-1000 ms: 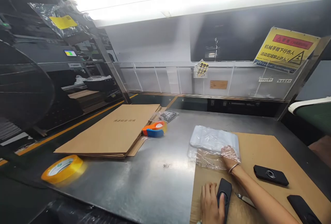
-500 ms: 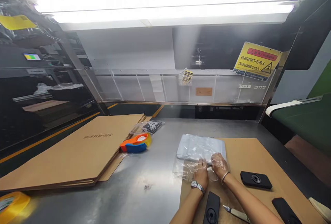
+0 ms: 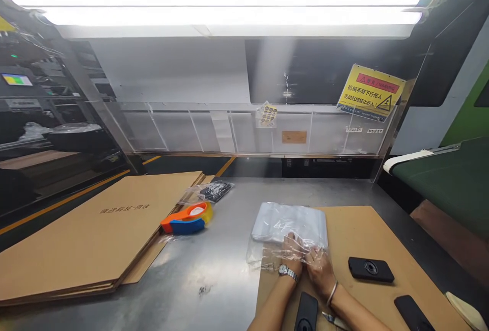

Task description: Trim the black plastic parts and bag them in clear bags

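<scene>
Three black cases point(image 3: 370, 269) lie bare; your left hand point(image 3: 292, 250) and right hand point(image 3: 320, 271) touch plastic bags point(image 3: 288, 221) partly on cardboard point(image 3: 351, 231), none apparently separated yet; whether fingers pinch, I can't tell.

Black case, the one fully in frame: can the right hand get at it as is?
Probably yes. The right hand is at the plastic bags, so it would have to leave those; only cardboard sheet shows between it and the black case.

The metal surface point(image 3: 214, 280) is partly covered by stacked cardboard point(image 3: 99, 239), a tape dispenser point(image 3: 187, 225), a brown sheet point(image 3: 351, 231) and clear plastic bags point(image 3: 288, 219).
</scene>
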The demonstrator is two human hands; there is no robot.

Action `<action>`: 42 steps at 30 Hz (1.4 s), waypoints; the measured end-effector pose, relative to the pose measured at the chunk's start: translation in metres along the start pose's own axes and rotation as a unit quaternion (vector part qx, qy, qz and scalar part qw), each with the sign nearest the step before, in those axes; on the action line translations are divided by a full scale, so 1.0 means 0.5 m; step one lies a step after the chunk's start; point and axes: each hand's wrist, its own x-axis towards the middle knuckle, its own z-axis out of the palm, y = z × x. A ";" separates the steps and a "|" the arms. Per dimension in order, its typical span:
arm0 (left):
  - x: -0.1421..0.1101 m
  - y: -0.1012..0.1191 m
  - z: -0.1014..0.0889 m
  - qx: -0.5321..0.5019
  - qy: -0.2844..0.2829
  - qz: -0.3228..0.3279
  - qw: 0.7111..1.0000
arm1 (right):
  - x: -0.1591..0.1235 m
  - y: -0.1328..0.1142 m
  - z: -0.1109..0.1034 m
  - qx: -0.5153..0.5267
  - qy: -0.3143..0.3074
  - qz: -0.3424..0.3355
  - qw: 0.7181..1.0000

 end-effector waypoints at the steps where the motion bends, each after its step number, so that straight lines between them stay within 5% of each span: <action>1: -0.001 0.002 -0.003 -0.021 0.001 -0.006 1.000 | -0.009 -0.002 -0.005 0.023 0.010 0.007 1.000; 10: -0.093 0.020 -0.062 -0.230 0.018 -0.085 0.969 | -0.032 -0.046 -0.057 0.226 0.074 0.196 0.951; 17: -0.136 0.034 -0.060 -0.451 -0.051 -0.192 0.870 | -0.040 -0.108 -0.094 0.358 0.032 0.239 0.902; 23: -0.169 0.036 -0.076 -0.517 -0.015 -0.243 0.821 | -0.070 -0.139 -0.106 0.377 0.033 0.292 0.878; 31: -0.226 0.051 -0.135 -0.490 0.033 -0.255 0.833 | -0.101 -0.159 -0.126 0.369 0.044 0.312 0.874; 36: -0.259 0.059 -0.134 -0.461 -0.025 -0.209 0.862 | -0.115 -0.181 -0.138 0.353 0.024 0.291 0.889; 42: -0.289 0.063 -0.139 -0.359 0.031 -0.213 0.908 | -0.129 -0.181 -0.154 0.307 0.055 0.296 0.903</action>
